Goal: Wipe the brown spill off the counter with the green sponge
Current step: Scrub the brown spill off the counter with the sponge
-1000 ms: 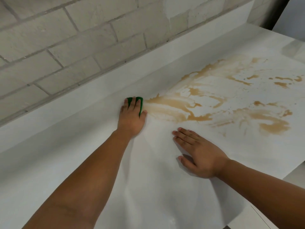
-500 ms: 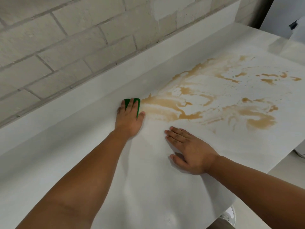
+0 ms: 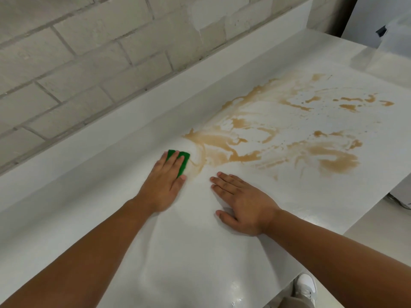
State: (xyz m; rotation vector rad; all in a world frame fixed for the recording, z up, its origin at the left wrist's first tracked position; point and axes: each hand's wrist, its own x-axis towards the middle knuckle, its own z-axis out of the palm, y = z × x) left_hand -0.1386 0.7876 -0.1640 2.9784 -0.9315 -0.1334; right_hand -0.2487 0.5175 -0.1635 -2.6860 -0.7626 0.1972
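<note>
My left hand point(image 3: 165, 181) presses flat on the green sponge point(image 3: 182, 163), whose far and right edges show past my fingers. The sponge lies on the white counter point(image 3: 200, 252) at the near left edge of the brown spill point(image 3: 249, 150). Smears and drops of the spill spread to the right and far side across the counter. My right hand point(image 3: 242, 203) rests palm down on the counter just right of the left hand, fingers spread, holding nothing.
A white upstand point(image 3: 155, 96) runs along the back of the counter under a pale brick wall point(image 3: 89, 52). The counter's front edge runs diagonally at the right, with a white shoe point(image 3: 305, 287) on the floor below. A pale translucent object point(image 3: 391, 41) stands at the far right corner.
My left hand has drawn the sponge toward me along the spill's left edge, leaving a faint brown streak. My right hand stays flat on the counter.
</note>
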